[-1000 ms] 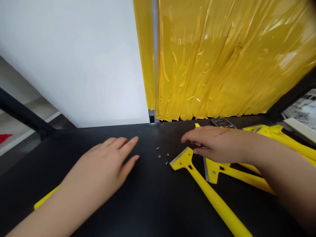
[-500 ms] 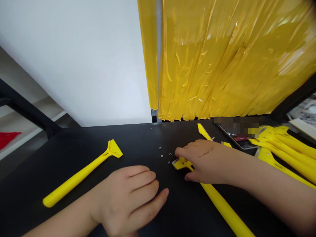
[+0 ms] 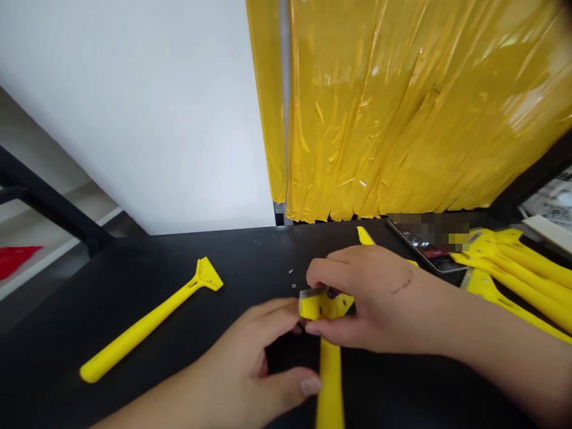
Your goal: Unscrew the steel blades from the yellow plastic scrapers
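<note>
Right hand (image 3: 364, 295) holds yellow scraper (image 3: 330, 372) near its head

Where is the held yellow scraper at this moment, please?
In the head view, the yellow scraper sits low, right of centre, its blade end in the right hand, its handle beside the left hand.

Observed yellow sheeting (image 3: 379, 107) beside white panel (image 3: 156, 119). Noted phone (image 3: 431, 251) near sheeting's lower edge. Logged red item (image 3: 18, 262) on pale shelf (image 3: 60, 252).
</note>
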### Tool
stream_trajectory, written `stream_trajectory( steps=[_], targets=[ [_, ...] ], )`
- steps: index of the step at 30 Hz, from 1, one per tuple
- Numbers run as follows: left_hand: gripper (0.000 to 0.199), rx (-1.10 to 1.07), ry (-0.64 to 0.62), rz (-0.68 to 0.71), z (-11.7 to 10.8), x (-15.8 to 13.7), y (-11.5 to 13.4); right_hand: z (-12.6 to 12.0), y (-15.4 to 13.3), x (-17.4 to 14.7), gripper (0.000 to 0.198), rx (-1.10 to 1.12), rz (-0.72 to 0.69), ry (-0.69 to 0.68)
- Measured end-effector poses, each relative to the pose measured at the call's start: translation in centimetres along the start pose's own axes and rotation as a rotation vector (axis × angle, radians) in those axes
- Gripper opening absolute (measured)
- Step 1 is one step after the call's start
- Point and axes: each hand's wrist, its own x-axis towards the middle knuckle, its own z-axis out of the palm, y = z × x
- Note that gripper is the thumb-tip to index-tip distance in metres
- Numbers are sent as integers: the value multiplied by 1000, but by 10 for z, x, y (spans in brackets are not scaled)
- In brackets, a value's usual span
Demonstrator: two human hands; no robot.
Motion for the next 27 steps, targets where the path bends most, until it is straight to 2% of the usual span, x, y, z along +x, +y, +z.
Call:
stream_trajectory(
  steps=[3,6,9,12,16,23,27],
  targets=[
    [27,-497,52,-389,22,4,2,8,0,4,26,44,29,102],
    [33,-755,93,-559,28,6,-4,13,5,6,19,142,19,262],
    [32,-807,159,-625,20,8,-8,8,5,5,22,258,-18,482],
    [33,-858,246,-677,13,10,-8,0,-1,1,17,210,-22,595],
    [34,-908,270,-732,10,11,-4,-2,-4,-2,2,197,-19,606],
    [37,-951,257,-779,7,7,-8,8,5,6,7,253,-92,507],
    [38,-1003,256,-807,6,8,-17,8,4,11,11,235,-121,525]
  ],
)
